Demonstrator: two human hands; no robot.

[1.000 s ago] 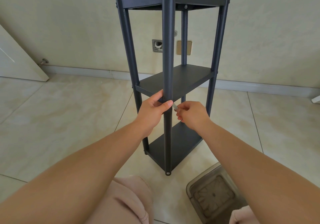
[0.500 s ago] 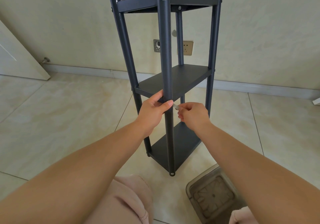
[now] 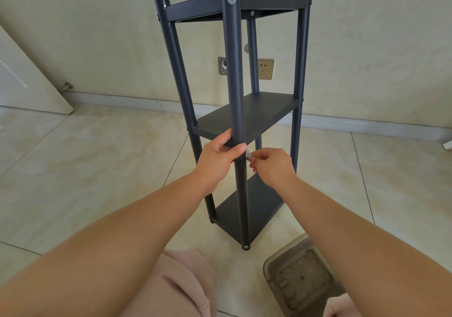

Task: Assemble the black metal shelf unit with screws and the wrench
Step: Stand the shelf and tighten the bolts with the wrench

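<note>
Two hands work on the tall black shelf.

The shelf [image 3: 247, 116] stands on the floor [image 3: 85, 170] at 12 o'clock. The left hand [image 3: 217, 160] curls its fingers round the front pole [image 3: 236, 84]. At 3 o'clock of it, the right hand [image 3: 271, 165] pinches a small silver wrench [image 3: 249, 155] against the pole.

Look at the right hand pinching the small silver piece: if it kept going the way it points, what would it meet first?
Most likely the near post beside the left hand's thumb; the right hand points its silver piece leftward there.

No legible text, seemingly
</note>
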